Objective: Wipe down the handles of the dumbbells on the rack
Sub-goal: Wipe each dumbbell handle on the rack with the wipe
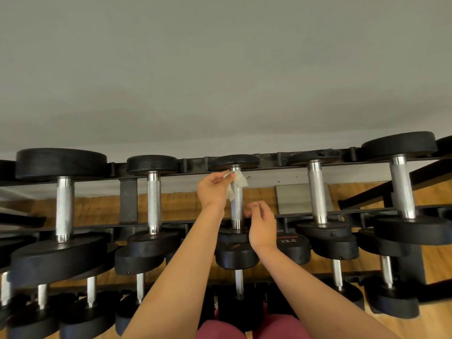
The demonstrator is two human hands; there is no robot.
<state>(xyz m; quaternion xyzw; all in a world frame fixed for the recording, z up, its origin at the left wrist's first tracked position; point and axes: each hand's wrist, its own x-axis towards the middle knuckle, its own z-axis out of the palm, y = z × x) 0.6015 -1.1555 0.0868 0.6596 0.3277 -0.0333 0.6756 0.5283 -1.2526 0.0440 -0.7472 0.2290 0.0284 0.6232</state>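
Note:
Black dumbbells with knurled chrome handles lie in a row on the top tier of a black rack (pixel 269 157). My left hand (pixel 212 189) pinches a white wipe (pixel 236 183) against the upper end of the middle dumbbell's handle (pixel 236 209). My right hand (pixel 263 225) hovers just right of that handle's lower end with loosely curled fingers and holds nothing; I cannot tell whether a fingertip touches the chrome. Neighbouring handles stand to the left (pixel 153 204) and right (pixel 317 192).
A lower tier holds more dumbbells, one marked 22.5 (pixel 288 241). A grey wall (pixel 220 69) rises behind the rack. A wooden floor (pixel 435 321) shows below and to the right. My red shorts (pixel 220 330) are at the bottom edge.

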